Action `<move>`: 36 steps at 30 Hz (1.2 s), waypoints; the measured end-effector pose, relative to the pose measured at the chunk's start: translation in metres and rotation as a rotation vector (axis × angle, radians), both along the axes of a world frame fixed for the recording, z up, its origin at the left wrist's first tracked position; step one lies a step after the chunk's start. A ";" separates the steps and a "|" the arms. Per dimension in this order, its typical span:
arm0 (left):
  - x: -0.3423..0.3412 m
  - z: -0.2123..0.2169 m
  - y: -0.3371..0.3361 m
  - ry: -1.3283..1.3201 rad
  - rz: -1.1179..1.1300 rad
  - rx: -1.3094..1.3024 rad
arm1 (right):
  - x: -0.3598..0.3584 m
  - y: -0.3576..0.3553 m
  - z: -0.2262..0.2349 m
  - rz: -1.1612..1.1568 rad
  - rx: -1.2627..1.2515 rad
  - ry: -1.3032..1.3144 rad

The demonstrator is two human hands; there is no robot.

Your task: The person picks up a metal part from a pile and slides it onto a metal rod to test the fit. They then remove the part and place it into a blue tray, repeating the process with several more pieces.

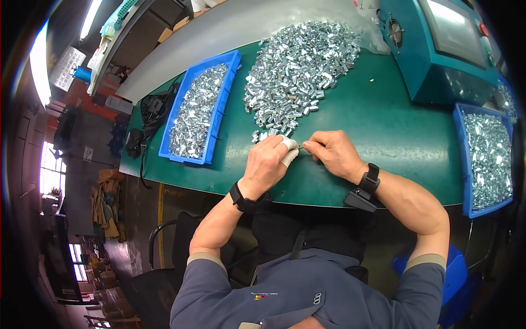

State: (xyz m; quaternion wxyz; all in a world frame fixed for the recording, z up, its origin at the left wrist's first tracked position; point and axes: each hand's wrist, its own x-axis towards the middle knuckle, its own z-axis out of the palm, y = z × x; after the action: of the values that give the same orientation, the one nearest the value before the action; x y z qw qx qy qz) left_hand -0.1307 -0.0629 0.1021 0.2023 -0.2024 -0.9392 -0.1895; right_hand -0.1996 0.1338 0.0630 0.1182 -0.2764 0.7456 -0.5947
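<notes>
1. At the near edge of the green bench top (383,126), head view: the left hand (266,164) and right hand (334,153) meet fingertip to fingertip, both wrists strapped with black bands.
2. Left hand: fingers closed, white finger cots on two fingertips, pinched on a small metal part (301,147). The right hand's fingers are closed on the same part from the other side; the part is too small to identify further.
3. Just beyond the hands lies a loose heap of small silver metal parts (298,68), spread on the bench.
4. To the left, a blue tray (233,60) holds more such parts; a second blue tray (459,118) sits at the right.
5. Behind, right: a teal machine (416,60) with a screen.
</notes>
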 end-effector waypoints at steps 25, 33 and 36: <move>-0.005 0.002 -0.113 -0.145 0.082 -0.225 | -0.005 0.000 -0.001 0.023 -0.095 -0.210; 0.000 0.004 -0.109 -0.115 0.166 -0.224 | -0.006 0.002 -0.005 0.027 -0.078 -0.226; 0.000 0.000 -0.116 -0.115 0.130 -0.223 | -0.006 0.003 -0.002 0.046 -0.070 -0.222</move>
State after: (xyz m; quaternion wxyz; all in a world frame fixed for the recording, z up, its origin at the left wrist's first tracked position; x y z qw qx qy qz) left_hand -0.1303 -0.1787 0.1022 0.1364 -0.1511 -0.9756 -0.0819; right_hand -0.2056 0.1365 0.0605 0.2039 -0.2299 0.7001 -0.6445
